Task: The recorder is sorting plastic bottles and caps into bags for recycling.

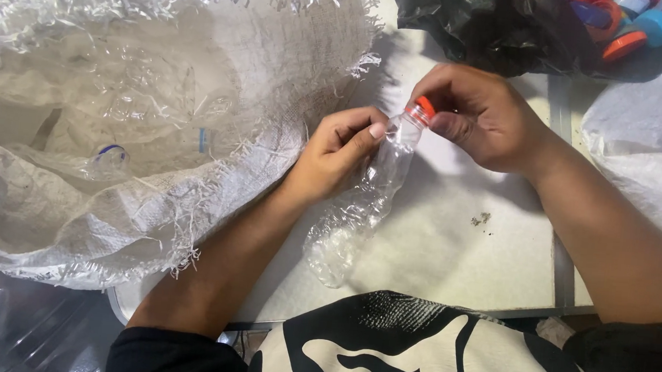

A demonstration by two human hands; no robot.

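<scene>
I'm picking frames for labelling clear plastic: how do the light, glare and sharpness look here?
Head view: even, bright light; soft shadows under the left hand and right hand; mild glints on the crushed clear bottle, whose edges fade into the pale table; hands sharp, the near patterned clothing slightly soft.

The crushed bottle (361,205) is clear, glossy, crinkled plastic; its orange cap (424,106) is smooth. The woven sack (270,157) looks rough, frayed

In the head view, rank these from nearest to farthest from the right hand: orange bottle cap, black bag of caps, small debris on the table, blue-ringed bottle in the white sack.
1. Orange bottle cap: pinched in the right hand fingers.
2. Black bag of caps: just above the hand.
3. Small debris: below the hand; too close to the bag to call firmly.
4. Blue-ringed bottle: far left, inside the white sack.
</scene>
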